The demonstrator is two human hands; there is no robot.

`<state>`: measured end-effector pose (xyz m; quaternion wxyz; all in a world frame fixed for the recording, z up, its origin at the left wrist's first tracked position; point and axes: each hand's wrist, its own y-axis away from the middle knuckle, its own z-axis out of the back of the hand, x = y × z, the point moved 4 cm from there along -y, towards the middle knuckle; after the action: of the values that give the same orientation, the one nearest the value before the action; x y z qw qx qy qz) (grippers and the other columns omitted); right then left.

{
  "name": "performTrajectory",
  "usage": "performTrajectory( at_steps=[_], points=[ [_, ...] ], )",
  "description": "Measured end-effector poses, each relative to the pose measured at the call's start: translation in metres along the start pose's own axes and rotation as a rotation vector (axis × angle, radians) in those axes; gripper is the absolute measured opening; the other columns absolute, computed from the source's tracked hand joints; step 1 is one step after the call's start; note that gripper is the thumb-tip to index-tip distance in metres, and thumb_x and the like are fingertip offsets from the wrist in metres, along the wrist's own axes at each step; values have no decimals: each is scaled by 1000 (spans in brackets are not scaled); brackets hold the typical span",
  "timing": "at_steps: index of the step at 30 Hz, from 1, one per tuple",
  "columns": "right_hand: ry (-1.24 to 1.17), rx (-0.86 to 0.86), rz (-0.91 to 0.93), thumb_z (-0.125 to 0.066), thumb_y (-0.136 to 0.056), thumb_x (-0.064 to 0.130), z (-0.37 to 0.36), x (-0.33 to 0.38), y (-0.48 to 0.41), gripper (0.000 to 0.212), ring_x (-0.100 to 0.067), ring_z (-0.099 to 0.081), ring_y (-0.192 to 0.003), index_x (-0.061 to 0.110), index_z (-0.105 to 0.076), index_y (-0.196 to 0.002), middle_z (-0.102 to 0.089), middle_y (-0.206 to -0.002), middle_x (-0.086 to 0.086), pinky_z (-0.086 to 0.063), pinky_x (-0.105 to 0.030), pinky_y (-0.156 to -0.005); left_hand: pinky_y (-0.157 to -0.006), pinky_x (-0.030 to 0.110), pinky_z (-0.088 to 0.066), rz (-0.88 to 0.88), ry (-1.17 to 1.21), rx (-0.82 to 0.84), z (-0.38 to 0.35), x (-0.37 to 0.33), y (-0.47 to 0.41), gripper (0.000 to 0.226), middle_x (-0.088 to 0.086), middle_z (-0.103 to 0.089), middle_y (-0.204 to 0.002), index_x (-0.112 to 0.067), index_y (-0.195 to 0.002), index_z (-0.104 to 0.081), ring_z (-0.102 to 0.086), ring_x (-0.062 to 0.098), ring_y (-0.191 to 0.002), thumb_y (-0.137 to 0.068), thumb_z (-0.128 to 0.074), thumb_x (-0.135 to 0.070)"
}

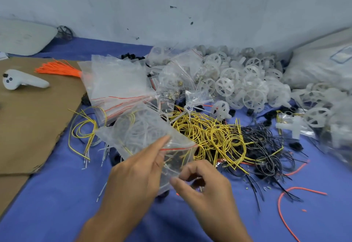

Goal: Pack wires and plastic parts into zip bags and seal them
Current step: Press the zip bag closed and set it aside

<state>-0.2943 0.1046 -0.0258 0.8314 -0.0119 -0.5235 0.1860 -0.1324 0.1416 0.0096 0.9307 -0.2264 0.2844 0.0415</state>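
Zip bag (141, 135), held just above the blue cloth (57, 194) in the centre foreground. It is loaded with coiled yellow and pale wire, and its red zip strip (179, 148) appears not yet pressed closed. The left hand (139, 167) pinches the bag near the strip between forefinger and thumb. The right hand (207, 186), fingers curled, pinches the near lip of the same mouth. Probable faults: a wire end lying across the strip would stop the seal closing along its full length; the thin, slack film may slip from either pinch and spill its coils; springy loops may push back out of the mouth. Loose yellow wires (209, 135) and black wires (266, 146) lie tangled just behind the bag, where a stray loop could snag it. Farther back lie empty bags (118, 85) and white plastic wheels (238, 83).
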Motion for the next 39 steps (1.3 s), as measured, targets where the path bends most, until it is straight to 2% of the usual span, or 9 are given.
performTrajectory(
  at_steps=[4, 9, 17, 22, 24, 26, 31, 36, 39],
  points=[
    [370, -175, -41, -79, -78, 31, 33, -35, 1, 11, -5, -56, -83, 34, -69, -79, -60, -86, 17, -40, -17, -72, -68, 30, -44, 72, 37, 21, -6, 3, 5, 37, -7, -74, -103, -41, -128, -60, -62, 16, -90, -95, -43, -42],
    [747, -33, -195, -68, -83, 45, 35, -60, -18, 36, -18, -40, -102, 31, -65, -116, -48, -108, 6, -40, -33, -91, -67, 26, -40, 67, 69, -4, -7, -1, 7, 36, -4, -75, -100, -34, -127, -64, -61, 16, -89, -94, -48, -35],
    [396, -47, -133, -69, -84, 42, 53, -33, -12, 20, -1, -54, -78, 39, -63, -103, -57, -81, 14, -39, -23, -69, -62, 30, -45, 60, 56, 20, -8, -9, 8, 42, -8, -74, -91, -36, -128, -63, -60, 16, -84, -95, -38, -43],
    [75, 554, -263, -62, -77, 54, 25, -13, -1, 24, 0, -51, -52, 42, -61, -97, -62, -64, 6, -39, -20, -49, -58, 30, -50, 50, 44, 48, -9, -12, 7, 41, -11, -73, -93, -37, -129, -61, -62, 15, -81, -95, -38, -42],
    [75, 474, -181, -63, -80, 43, 8, -5, -8, 23, 0, -58, -61, 40, -60, -103, -69, -75, 5, -49, -27, -55, -58, 31, -48, 33, 20, 39, -8, -12, 8, 39, -12, -73, -92, -37, -129, -61, -61, 14, -83, -95, -41, -38],
    [-90, 417, -106, -62, -87, 16, -13, 5, -13, 36, -5, -66, -89, 33, -56, -118, -71, -97, 7, -55, -41, -79, -59, 28, -45, 40, 15, 28, -5, -10, 8, 40, -12, -73, -94, -38, -128, -61, -60, 14, -86, -95, -38, -39],
    [-466, 489, -35, -43, -92, -15, -33, 24, -10, 55, -19, -54, -127, 13, -45, -139, -61, -133, -2, -45, -39, -104, -65, 24, -41, 56, 63, -16, 4, -6, 2, 42, -9, -73, -88, -36, -128, -62, -57, 13, -88, -94, -37, -40],
    [-274, 328, -58, -57, -85, 11, 26, 17, -38, 27, -7, -65, -70, 27, -74, -98, -75, -84, -2, -52, -23, -61, -60, 29, -47, 56, 82, -51, 7, -5, 0, 36, -10, -72, -87, -40, -126, -63, -59, 14, -80, -94, -45, -41],
    [64, 40, -57, -62, -91, 18, 71, -9, -86, 17, -6, -64, -72, 30, -73, -96, -73, -85, 4, -53, -29, -66, -51, 24, -41, 49, 85, -70, 7, -7, 1, 39, -6, -70, -79, -37, -123, -67, -55, 16, -80, -93, -42, -43]
  ],
)
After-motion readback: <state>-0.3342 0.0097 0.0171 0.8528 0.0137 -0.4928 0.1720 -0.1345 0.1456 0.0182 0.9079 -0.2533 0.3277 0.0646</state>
